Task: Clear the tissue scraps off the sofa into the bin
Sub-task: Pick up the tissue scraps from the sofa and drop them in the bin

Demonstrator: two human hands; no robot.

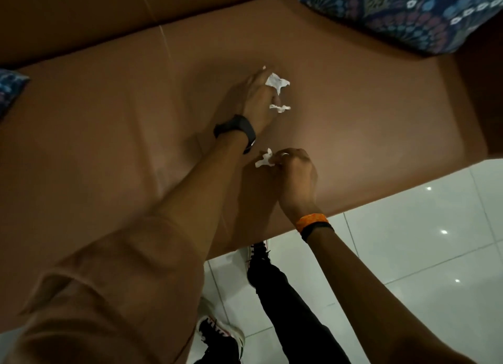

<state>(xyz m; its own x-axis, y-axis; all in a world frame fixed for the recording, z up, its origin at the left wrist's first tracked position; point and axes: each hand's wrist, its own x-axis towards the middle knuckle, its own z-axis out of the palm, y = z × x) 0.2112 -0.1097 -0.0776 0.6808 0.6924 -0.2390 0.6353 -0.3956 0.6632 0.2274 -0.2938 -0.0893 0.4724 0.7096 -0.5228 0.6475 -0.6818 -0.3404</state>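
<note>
The brown sofa seat point(109, 124) fills most of the view. My left hand point(254, 99), with a black watch on its wrist, reaches over the middle of the seat and grips a white tissue scrap point(277, 82) at its fingers. A second small scrap point(280, 108) shows just below that hand's fingers; whether it is held or lying on the seat I cannot tell. My right hand point(295, 170), with an orange and black wristband, pinches another white scrap point(264, 159) nearer the seat's front edge. No bin is in view.
A blue patterned cushion point(402, 12) lies at the back right of the sofa, and the corner of another cushion point(9, 87) shows at the far left. White floor tiles point(422, 241) lie in front of the sofa, with my legs and shoes point(226, 333) below.
</note>
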